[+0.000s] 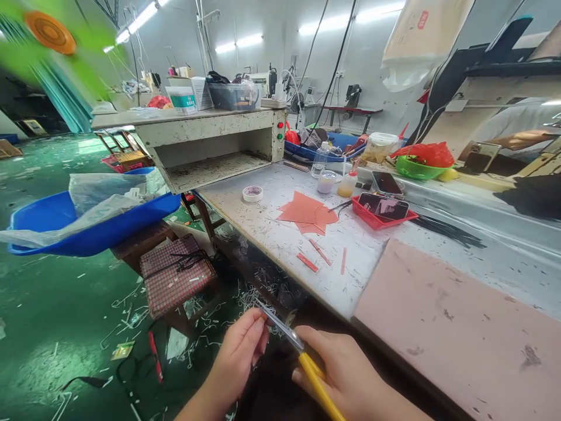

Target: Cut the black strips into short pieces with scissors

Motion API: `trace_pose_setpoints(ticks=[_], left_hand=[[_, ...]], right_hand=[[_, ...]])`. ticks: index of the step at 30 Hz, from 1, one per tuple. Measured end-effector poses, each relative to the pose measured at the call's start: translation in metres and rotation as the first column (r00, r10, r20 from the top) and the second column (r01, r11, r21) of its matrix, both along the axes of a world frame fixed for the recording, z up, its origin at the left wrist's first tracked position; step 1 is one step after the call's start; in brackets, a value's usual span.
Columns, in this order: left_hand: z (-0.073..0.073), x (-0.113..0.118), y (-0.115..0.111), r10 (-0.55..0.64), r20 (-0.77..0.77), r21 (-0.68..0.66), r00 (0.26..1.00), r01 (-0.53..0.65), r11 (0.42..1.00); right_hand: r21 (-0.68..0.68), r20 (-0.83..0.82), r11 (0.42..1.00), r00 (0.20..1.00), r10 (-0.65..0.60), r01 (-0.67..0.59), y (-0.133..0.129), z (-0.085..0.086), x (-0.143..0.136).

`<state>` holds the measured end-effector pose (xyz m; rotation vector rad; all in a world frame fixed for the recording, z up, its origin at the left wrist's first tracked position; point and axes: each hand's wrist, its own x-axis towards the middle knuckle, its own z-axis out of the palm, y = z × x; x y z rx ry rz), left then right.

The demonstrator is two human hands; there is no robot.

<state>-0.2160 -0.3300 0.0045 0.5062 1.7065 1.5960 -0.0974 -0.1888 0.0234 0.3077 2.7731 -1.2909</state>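
Note:
Near the bottom centre my right hand [339,365] is wrapped round scissors [313,374] with yellow handles; their metal blades point up and left. My left hand [243,345] is closed in a pinch beside the blade tips, and what it holds is too small to make out. Both hands are in front of the table's near edge. Beyond them on the table [280,245] lie overlapping orange-red pieces [302,210] and a few narrow red strips [307,262]. A roll of tape [253,193] is to their left.
A pink board [456,327] covers the right of the table. Behind are a red basket [377,219] with a phone, bottles [347,186] and a green bowl [416,169]. At left, a blue tub [96,234] and a checked stool [175,275] stand over scattered scraps.

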Motion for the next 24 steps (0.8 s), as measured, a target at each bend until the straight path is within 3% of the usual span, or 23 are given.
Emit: trace_pose_setpoints(ticks=[13, 18, 24], left_hand=[[0.006, 0.001, 0.001, 0.023, -0.039, -0.036, 0.999, -0.024, 0.999], [0.009, 0.001, 0.002, 0.008, -0.071, -0.018, 0.997, -0.009, 1.0], [0.011, 0.003, 0.005, 0.002, -0.094, -0.044, 0.996, -0.007, 0.999]], right_hand=[[-0.199, -0.082, 0.98, 0.997, -0.006, -0.01, 0.004, -0.007, 0.005], [-0.157, -0.049, 0.988, 0.999, -0.003, -0.005, 0.003, -0.003, 0.008], [0.01, 0.008, 1.0, 1.0, -0.008, 0.008, 0.001, -0.005, 0.008]])
